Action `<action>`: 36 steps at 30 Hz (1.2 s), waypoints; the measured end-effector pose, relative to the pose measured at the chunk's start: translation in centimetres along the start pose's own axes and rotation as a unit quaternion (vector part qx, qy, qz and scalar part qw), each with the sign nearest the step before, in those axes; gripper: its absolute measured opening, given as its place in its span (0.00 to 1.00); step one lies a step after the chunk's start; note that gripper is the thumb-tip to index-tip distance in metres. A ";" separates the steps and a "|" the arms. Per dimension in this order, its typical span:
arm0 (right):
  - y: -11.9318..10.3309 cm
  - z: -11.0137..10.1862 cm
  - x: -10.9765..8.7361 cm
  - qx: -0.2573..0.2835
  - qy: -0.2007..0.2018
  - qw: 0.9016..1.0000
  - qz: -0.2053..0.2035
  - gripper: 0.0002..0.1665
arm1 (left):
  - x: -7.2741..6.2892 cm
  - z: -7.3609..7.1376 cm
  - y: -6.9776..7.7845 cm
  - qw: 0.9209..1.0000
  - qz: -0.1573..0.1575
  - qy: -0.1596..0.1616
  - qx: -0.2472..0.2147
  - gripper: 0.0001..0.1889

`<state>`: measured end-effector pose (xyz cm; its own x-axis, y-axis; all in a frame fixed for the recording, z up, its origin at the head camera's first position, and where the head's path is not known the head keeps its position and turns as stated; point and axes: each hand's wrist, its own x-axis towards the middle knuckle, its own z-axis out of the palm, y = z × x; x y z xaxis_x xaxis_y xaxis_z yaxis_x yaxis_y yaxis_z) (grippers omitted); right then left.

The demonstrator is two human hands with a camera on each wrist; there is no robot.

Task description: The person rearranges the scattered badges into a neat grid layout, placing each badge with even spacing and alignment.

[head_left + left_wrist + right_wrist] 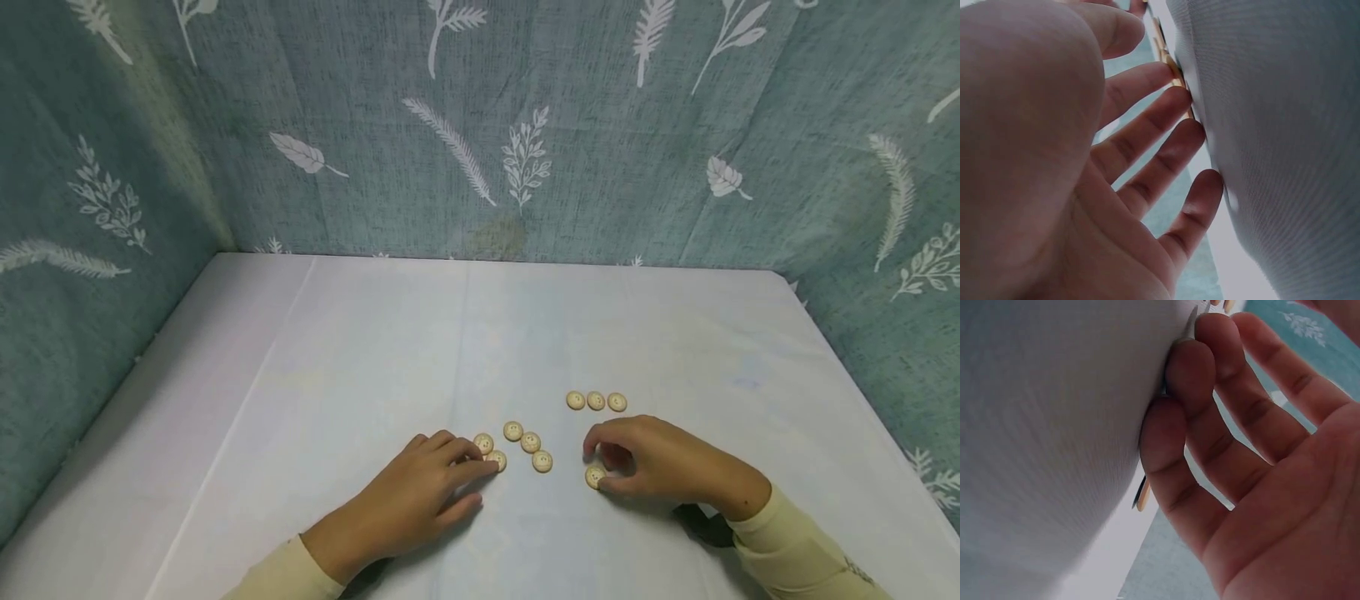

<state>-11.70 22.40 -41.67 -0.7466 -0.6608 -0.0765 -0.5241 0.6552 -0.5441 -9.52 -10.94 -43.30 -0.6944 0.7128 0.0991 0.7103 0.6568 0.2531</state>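
Nine buttons (530,442) are in sight on the white tabletop (360,350), and we judge the work to be partway along. Taking the slanting chain of three at the middle as the centre of our clock, a straight row of three (596,401) lies at 2 o'clock, its buttons just beside one another; that part looks settled. The chain runs from about 10 o'clock down to 4 o'clock, near end-to-end contact but less straight. A pair (483,443) sits at 9 o'clock by the left fingertips, and a lone button (592,477) at 4 o'clock, apart from the rest. These last two places look like where things are unsettled; how much is left, we cannot tell.

Our left hand (423,496) reaches in from 8 o'clock, its fingers spread and loosely bent, clamped on nothing, with the index fingertip at the pair's lower button. Our right hand (652,458), whose sleeve enters from 4 o'clock, has curved fingers; its thumb meets the lone button's edge and the index fingertip is near the opposite rim, but we cannot tell whether they pinch it.

The buttons look alike: round, flat, pale wood-coloured, with small dark holes at the centre, too small for us to count.
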 end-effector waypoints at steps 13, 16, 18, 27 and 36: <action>-0.1 0.4 -0.2 -0.008 -0.011 1.000 -0.005 0.16 | -0.3 0.3 0.1 1.000 -0.003 -0.007 0.001 0.19; -0.2 0.3 -0.1 -0.016 -0.011 1.000 0.005 0.16 | -0.2 0.3 0.0 1.000 0.000 0.000 0.004 0.19; -0.2 0.2 -0.1 -0.020 -0.009 1.000 0.007 0.15 | -0.1 0.2 0.0 1.000 0.001 0.004 0.005 0.19; 0.0 0.3 -0.1 -0.023 -0.012 1.000 0.004 0.13 | 0.0 0.1 0.0 1.000 0.002 -0.002 0.003 0.20; 0.0 0.1 0.1 -0.017 -0.013 1.000 0.005 0.12 | 0.1 0.0 0.0 1.000 -0.008 -0.012 -0.003 0.20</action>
<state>-11.69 22.30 -41.72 -0.7411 -0.6635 -0.1031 -0.5311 0.6732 -0.5145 -9.56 -10.86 -43.24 -0.7022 0.7083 0.0724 0.6989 0.6663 0.2601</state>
